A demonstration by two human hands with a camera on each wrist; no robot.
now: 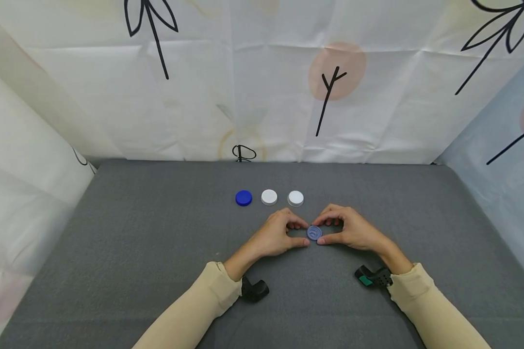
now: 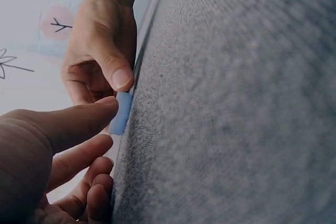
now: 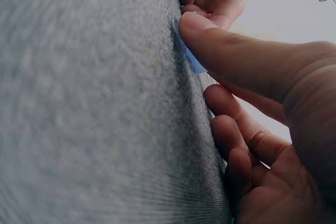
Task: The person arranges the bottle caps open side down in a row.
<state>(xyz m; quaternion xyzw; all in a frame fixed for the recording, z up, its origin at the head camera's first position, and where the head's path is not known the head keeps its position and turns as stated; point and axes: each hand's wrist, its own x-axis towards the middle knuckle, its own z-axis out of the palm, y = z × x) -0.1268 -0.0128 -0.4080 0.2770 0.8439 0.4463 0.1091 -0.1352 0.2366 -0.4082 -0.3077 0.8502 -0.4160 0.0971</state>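
A pale blue bottle cap (image 1: 314,233) lies on the grey cloth, ringed inner side facing up. Thumb and index finger of my left hand (image 1: 276,233) pinch its left side. From the right, my right hand (image 1: 354,229) pinches the same cap, index finger at the far edge and thumb at the near edge. In the left wrist view the cap (image 2: 121,113) stands low at the cloth between both thumbs. My right thumb covers much of the cap (image 3: 195,62) in the right wrist view. The other fingers of both hands are curled.
Behind the hands, a dark blue cap (image 1: 243,198), a white cap (image 1: 269,197) and a second white cap (image 1: 295,198) form a row. A grey cloth (image 1: 157,242) covers the table. White printed curtains (image 1: 270,97) stand at the back and sides.
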